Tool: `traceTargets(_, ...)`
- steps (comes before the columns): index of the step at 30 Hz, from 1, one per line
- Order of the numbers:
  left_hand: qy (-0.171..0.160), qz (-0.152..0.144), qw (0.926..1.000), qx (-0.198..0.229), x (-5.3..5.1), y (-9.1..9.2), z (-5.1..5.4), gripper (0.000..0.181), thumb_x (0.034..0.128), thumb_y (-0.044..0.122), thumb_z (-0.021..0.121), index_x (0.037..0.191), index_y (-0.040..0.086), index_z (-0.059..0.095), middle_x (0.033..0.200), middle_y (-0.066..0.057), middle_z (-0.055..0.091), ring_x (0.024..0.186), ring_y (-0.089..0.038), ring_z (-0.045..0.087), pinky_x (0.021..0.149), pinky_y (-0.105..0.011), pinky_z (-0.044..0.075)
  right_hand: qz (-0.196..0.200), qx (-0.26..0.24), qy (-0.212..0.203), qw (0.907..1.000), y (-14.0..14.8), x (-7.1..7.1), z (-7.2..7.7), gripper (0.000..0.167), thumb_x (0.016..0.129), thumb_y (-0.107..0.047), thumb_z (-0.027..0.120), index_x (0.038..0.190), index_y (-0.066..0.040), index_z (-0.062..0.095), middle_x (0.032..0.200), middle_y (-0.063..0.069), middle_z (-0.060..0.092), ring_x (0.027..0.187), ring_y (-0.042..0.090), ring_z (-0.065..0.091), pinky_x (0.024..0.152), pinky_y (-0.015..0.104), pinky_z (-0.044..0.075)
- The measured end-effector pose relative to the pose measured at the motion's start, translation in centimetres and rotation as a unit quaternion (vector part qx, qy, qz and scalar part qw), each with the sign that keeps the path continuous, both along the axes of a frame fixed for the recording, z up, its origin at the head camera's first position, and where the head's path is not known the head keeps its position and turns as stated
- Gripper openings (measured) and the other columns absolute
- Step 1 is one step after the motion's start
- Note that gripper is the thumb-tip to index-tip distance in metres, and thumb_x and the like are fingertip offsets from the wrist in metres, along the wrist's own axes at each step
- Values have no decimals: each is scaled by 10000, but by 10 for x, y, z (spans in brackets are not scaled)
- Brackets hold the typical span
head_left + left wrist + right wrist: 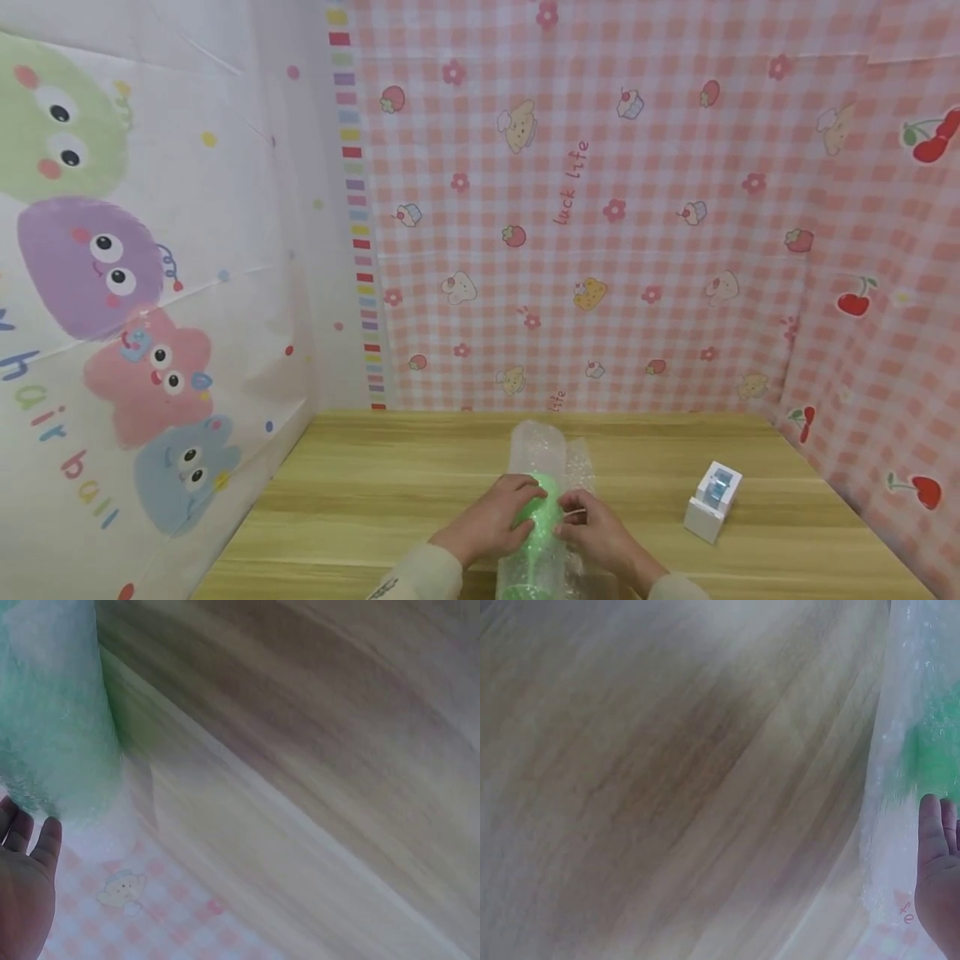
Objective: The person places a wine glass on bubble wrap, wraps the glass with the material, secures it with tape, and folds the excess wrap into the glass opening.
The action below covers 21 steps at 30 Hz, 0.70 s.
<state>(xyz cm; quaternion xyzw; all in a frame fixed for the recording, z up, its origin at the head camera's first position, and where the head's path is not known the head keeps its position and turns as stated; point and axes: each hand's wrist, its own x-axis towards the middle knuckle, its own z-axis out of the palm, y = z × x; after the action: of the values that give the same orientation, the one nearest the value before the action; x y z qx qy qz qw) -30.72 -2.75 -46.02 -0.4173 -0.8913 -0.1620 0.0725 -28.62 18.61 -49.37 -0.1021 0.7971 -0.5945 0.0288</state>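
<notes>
A green object (pixel 542 543) lies inside a long roll of clear bubble wrap (pixel 537 450), which points away from the camera. My left hand (pixel 491 518) holds the roll from the left, fingers bent over its top. From the right, my right hand (pixel 600 532) grips the wrap, its fingers and thumb at the roll's side. In the left wrist view the fingertips of the left hand (pixel 26 881) touch the wrapped green object (pixel 56 727). The right wrist view shows the right hand (pixel 941 877) against the bubble wrap (pixel 896 817), with green (pixel 937 754) showing through.
A white tape dispenser (pixel 705 515) with a bluish roll in it stands on the wooden table (pixel 360 500), right of the hands. A loose flap of bubble wrap (pixel 581 467) extends to the roll's right. Patterned cloths (pixel 645 250) hang behind the table and on both sides.
</notes>
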Motion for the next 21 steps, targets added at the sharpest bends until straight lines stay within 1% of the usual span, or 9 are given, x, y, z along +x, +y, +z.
traceTargets(4, 179, -34, 9997, -151, -1, 3, 3, 317, 957, 171, 623, 1272, 131, 622, 1364, -55, 526, 1305, -206, 447, 1081, -326, 404, -222, 460, 201, 9985, -1, 2, 6, 368, 848, -28, 735, 1158, 66, 558, 1146, 163, 582, 981, 269, 613, 751, 365, 564)
traceTargets(6, 126, -25, 9997, -202, -2, 4, 4, 311, 957, 177, 626, 1265, 137, 634, 1363, -49, 527, 1303, -203, 445, 1077, -322, 406, -341, 726, 396, 9960, -2, 3, 9, 379, 831, -34, 745, 1157, 56, 574, 1134, 157, 589, 968, 276, 615, 734, 352, 558)
traceTargets(8, 85, -7, 9997, -212, -3, 6, 4, 312, 949, 173, 635, 1258, 132, 641, 1355, -49, 531, 1298, -203, 448, 1076, -317, 405, -455, 874, 552, 9936, -3, 5, 11, 393, 810, -37, 756, 1157, 47, 590, 1122, 142, 601, 959, 279, 617, 714, 337, 552)
traceTargets(10, -62, 50, 9999, -118, -3, 6, 4, 329, 939, 168, 650, 1263, 121, 631, 1347, -50, 539, 1288, -201, 458, 1074, -311, 405, -458, 812, 575, 9940, -3, 5, 11, 402, 806, -37, 758, 1161, 51, 593, 1116, 136, 608, 963, 283, 614, 715, 328, 550)
traceTargets(11, -184, 89, 9998, -3, -3, 6, 2, 341, 933, 160, 660, 1267, 107, 619, 1341, -54, 542, 1280, -204, 465, 1070, -312, 409, -426, 779, 533, 9946, -3, 5, 11, 400, 813, -37, 754, 1167, 51, 591, 1121, 134, 608, 968, 283, 613, 718, 324, 551)
traceTargets(14, -318, 148, 9987, 362, -4, 4, -2, 351, 912, 141, 689, 1250, 74, 619, 1339, -89, 544, 1271, -244, 479, 1072, -341, 410, -322, 624, 488, 9963, -4, 5, 8, 403, 825, -18, 744, 1183, 65, 579, 1137, 152, 605, 978, 290, 607, 720, 311, 552)
traceTargets(16, -436, 229, 9969, 620, -5, 1, -5, 345, 908, 137, 699, 1238, 68, 630, 1370, -118, 513, 1285, -284, 464, 1067, -366, 417, -251, 566, 511, 9968, -5, 4, 7, 403, 825, 5, 733, 1189, 69, 572, 1136, 160, 597, 977, 289, 601, 720, 306, 551)
traceTargets(18, -358, 270, 9969, 643, -5, -1, -8, 319, 916, 150, 693, 1225, 80, 654, 1396, -140, 487, 1301, -318, 446, 1073, -397, 414, -187, 498, 601, 9968, -6, 2, 6, 403, 815, 28, 724, 1184, 79, 570, 1130, 172, 593, 973, 292, 597, 729, 305, 552)
traceTargets(21, -314, 320, 9973, 581, -3, -5, -9, 329, 935, 186, 670, 1254, 106, 648, 1423, -145, 463, 1317, -333, 432, 1072, -420, 418, -144, 436, 622, 9970, -8, 1, 6, 399, 811, 39, 713, 1179, 82, 568, 1120, 168, 596, 977, 298, 599, 749, 320, 558)
